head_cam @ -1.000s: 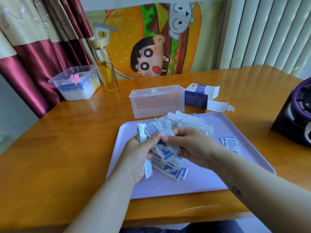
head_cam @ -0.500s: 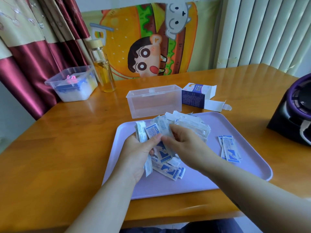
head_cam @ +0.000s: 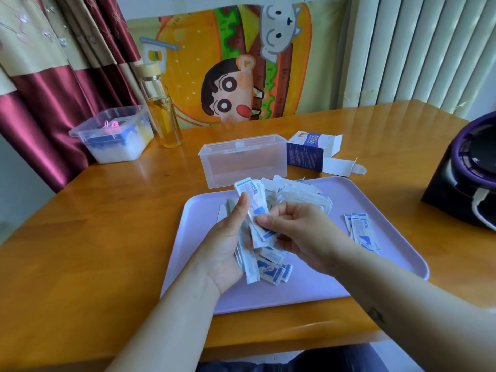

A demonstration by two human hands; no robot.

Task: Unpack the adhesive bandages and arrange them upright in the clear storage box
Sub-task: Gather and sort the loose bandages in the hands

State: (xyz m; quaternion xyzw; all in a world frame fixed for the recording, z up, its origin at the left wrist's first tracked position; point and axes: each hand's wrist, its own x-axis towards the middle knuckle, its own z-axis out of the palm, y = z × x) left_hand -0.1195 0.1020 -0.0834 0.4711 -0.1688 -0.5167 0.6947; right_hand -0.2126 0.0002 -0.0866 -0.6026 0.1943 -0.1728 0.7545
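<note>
Over the lavender tray (head_cam: 375, 210), my left hand (head_cam: 228, 242) clamps a stack of adhesive bandages (head_cam: 252, 210); my right hand (head_cam: 298, 232) pinches one. The clear storage box (head_cam: 243, 159) sits just beyond the tray.

Single head-worn view, looking forward and down from the near edge of the table (head_cam: 80, 251). Close over the lilac tray (head_cam: 389, 237), forearms entering from the bottom. Facing the far curtain (head_cam: 67, 84) at left and radiator (head_cam: 416, 49) at right. Wide-angle, edges bowed.
</note>
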